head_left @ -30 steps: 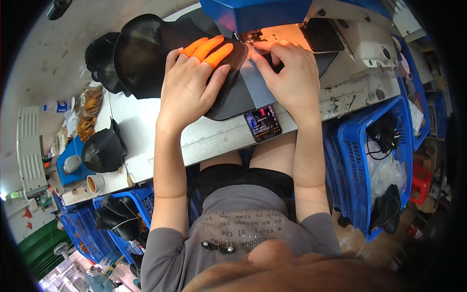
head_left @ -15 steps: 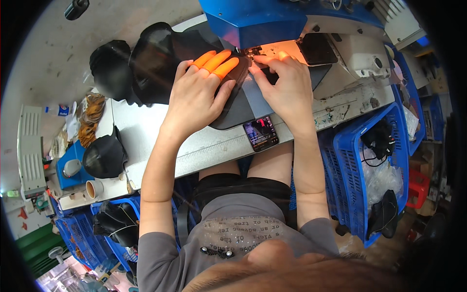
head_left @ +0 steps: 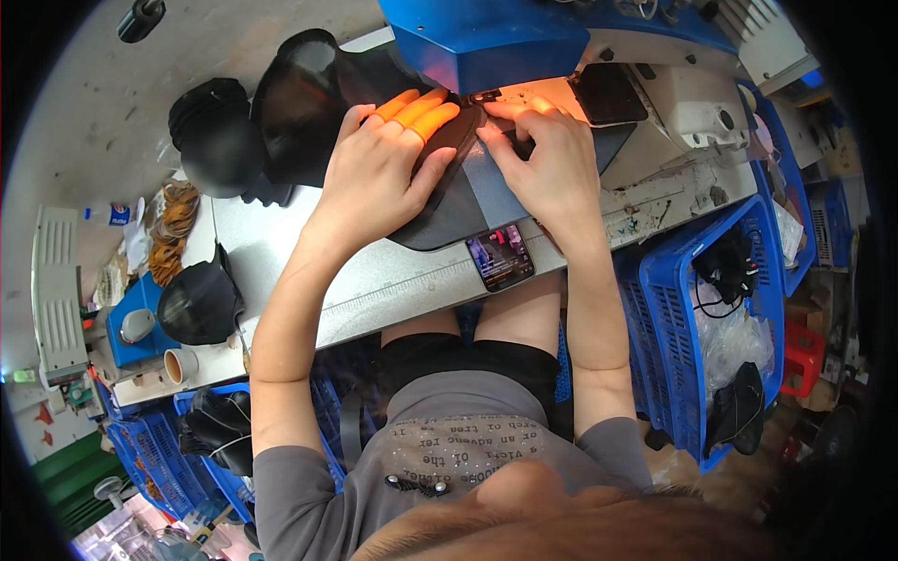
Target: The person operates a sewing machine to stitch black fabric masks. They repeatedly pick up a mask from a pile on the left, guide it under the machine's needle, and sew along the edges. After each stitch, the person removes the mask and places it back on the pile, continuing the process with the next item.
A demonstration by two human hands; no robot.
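My left hand [head_left: 385, 168], with orange finger cots on three fingers, lies flat on a black leather-like piece [head_left: 435, 210], thumb spread away. The piece lies on the machine bed below the blue head of a sewing machine [head_left: 486, 47]. My right hand [head_left: 547, 164] rests at the piece's right edge, index finger reaching toward the lit stitching area [head_left: 486, 96]. Its thumb is apart from the index finger, and its other fingers are bent. Directly under the head, the needle is too small to make out. More black shaped pieces [head_left: 299, 103] lie left of my left hand.
A phone [head_left: 500, 257] with a lit screen lies at the table's front edge. Blue crates [head_left: 659, 327] stand at the right, holding plastic bags and black items. Leftward are a black cup-shaped piece [head_left: 201, 299], a paper cup [head_left: 181, 365] and a brown bundle [head_left: 173, 229].
My left hand and the black piece have shifted slightly left, and my left elbow has swung outward. The right hand has barely moved.
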